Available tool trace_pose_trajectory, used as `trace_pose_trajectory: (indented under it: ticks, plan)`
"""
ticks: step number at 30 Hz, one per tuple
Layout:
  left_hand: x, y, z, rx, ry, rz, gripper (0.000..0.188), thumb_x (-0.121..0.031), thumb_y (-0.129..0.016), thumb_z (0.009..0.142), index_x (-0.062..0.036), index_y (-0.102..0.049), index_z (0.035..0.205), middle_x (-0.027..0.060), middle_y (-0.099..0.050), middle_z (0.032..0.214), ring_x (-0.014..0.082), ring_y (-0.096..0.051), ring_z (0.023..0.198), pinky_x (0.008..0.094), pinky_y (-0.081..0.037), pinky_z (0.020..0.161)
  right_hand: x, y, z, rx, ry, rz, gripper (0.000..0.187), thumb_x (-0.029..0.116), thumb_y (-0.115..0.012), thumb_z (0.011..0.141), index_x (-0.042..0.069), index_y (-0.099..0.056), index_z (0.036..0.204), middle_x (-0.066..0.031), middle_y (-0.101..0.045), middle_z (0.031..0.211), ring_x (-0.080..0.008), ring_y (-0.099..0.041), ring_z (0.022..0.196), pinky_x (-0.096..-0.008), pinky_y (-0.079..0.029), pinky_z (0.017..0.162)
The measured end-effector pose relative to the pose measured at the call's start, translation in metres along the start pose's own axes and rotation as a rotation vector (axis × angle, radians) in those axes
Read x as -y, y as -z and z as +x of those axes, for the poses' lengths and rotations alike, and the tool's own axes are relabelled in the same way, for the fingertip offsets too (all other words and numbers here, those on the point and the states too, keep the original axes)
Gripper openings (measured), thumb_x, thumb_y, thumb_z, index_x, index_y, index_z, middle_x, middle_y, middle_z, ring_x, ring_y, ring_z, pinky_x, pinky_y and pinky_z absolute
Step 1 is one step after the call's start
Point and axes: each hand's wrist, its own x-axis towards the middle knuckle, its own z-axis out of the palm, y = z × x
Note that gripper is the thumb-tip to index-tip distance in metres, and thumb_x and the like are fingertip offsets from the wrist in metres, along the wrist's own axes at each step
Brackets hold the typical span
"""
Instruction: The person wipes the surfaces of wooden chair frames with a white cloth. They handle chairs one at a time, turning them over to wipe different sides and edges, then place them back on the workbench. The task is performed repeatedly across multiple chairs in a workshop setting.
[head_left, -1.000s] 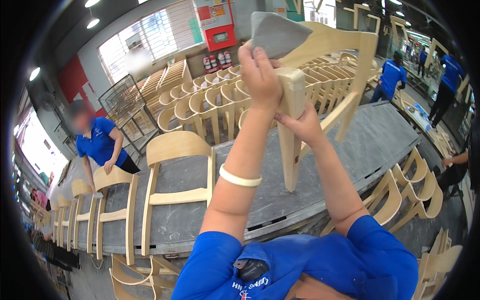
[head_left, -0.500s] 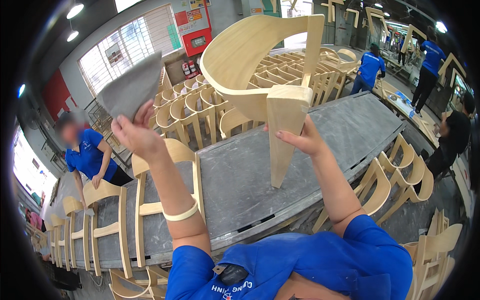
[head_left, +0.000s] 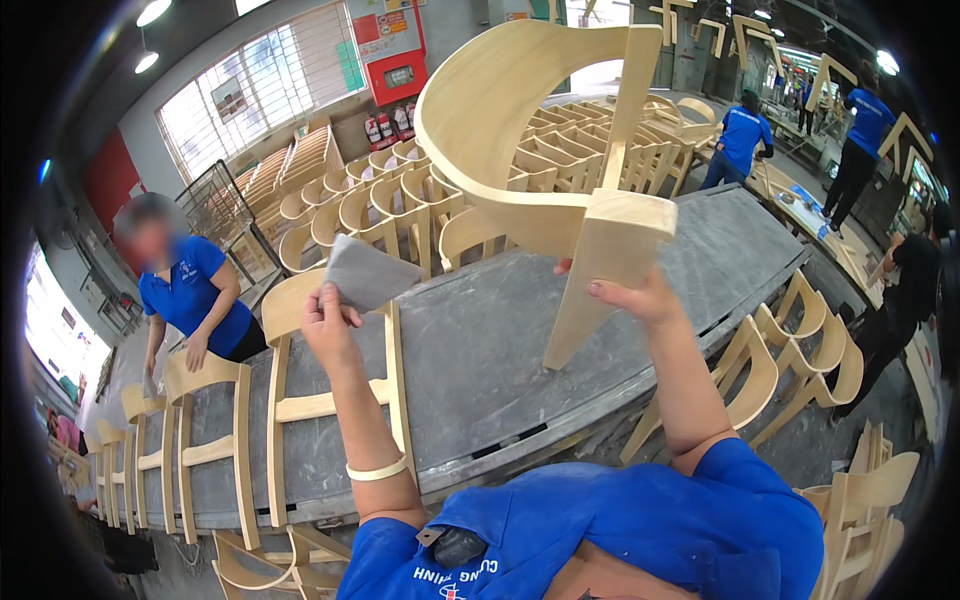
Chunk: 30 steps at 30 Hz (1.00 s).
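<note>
My left hand [head_left: 333, 328] pinches a grey sandpaper sheet [head_left: 372, 276] between thumb and fingers, above the table and left of the chair frame. My right hand [head_left: 640, 298] is wrapped round the leg of a pale wooden chair frame [head_left: 610, 240], its thumb on the near face and most fingers hidden behind. The frame is held up at a tilt, with its curved backrest [head_left: 475, 120] upper left and the leg's narrow end pointing down at the tabletop. Whether that tip touches the table I cannot tell. The sheet and the frame are apart.
A long grey table [head_left: 480, 370] runs across in front of me. Several chair frames [head_left: 218, 375] lean along its left side; others [head_left: 790, 365] stand at the right. Rows of frames [head_left: 400, 195] fill the floor beyond. A co-worker in blue [head_left: 200, 290] handles a frame at left.
My left hand has come down and to the right with the sandpaper sheet, which now hangs lower and nearer the table. The chair frame has shifted slightly right and tilted in my right hand.
</note>
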Motion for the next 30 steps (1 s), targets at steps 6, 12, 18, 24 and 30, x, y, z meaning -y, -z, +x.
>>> trace_pose_trajectory:
  ticks: [6, 12, 18, 24, 30]
  plan:
    - [0.012, 0.0, -0.019, 0.133, 0.102, 0.072, 0.019, -0.019, -0.06, 0.09, -0.0008, -0.056, 0.088, 0.0001, -0.051, 0.061, 0.0079, -0.045, 0.043, 0.0208, -0.033, 0.041, 0.005, 0.0, -0.008, 0.023, -0.013, -0.013, 0.062, 0.007, -0.07, 0.072, -0.001, -0.041, 0.127, -0.0143, -0.061, 0.106, -0.0229, -0.06, 0.101, -0.0371, -0.047, 0.088]
    - [0.014, -0.001, -0.029, 0.226, 0.146, 0.078, 0.015, -0.017, -0.062, 0.089, -0.0022, -0.059, 0.087, -0.002, -0.05, 0.061, 0.0065, -0.043, 0.044, 0.0193, -0.031, 0.041, 0.007, -0.005, -0.015, 0.014, -0.021, -0.018, 0.067, 0.009, -0.072, 0.071, 0.001, -0.039, 0.129, -0.014, -0.061, 0.107, -0.0229, -0.06, 0.102, -0.0369, -0.047, 0.088]
    - [0.009, 0.002, -0.038, 0.354, 0.197, 0.208, 0.012, -0.013, -0.065, 0.086, -0.0014, -0.064, 0.089, -0.0054, -0.053, 0.068, 0.0029, -0.041, 0.056, 0.0179, -0.031, 0.05, 0.003, -0.007, -0.024, 0.063, 0.001, -0.024, 0.068, 0.01, -0.072, 0.072, 0.003, -0.038, 0.131, -0.0136, -0.06, 0.11, -0.0236, -0.058, 0.105, -0.0378, -0.047, 0.088]
    - [-0.004, -0.002, -0.043, 0.608, 0.134, 0.326, 0.014, -0.008, -0.067, 0.08, -0.0027, -0.068, 0.093, 0.0013, -0.065, 0.086, 0.0084, -0.055, 0.074, 0.0219, -0.042, 0.067, -0.001, 0.002, -0.041, 0.107, -0.018, -0.045, 0.064, 0.004, -0.068, 0.075, 0.002, -0.039, 0.132, -0.0162, -0.057, 0.117, -0.0274, -0.056, 0.109, -0.0407, -0.046, 0.091]
    - [-0.053, -0.027, -0.027, 0.811, -0.469, 0.51, 0.009, -0.012, -0.068, 0.075, -0.0039, -0.065, 0.079, 0.0133, -0.041, 0.138, 0.028, -0.039, 0.125, 0.0395, -0.036, 0.097, -0.001, 0.009, -0.041, 0.016, -0.015, -0.004, 0.069, 0.017, -0.074, 0.068, -0.001, -0.042, 0.127, -0.0189, -0.06, 0.107, -0.0303, -0.058, 0.103, -0.0432, -0.047, 0.087]
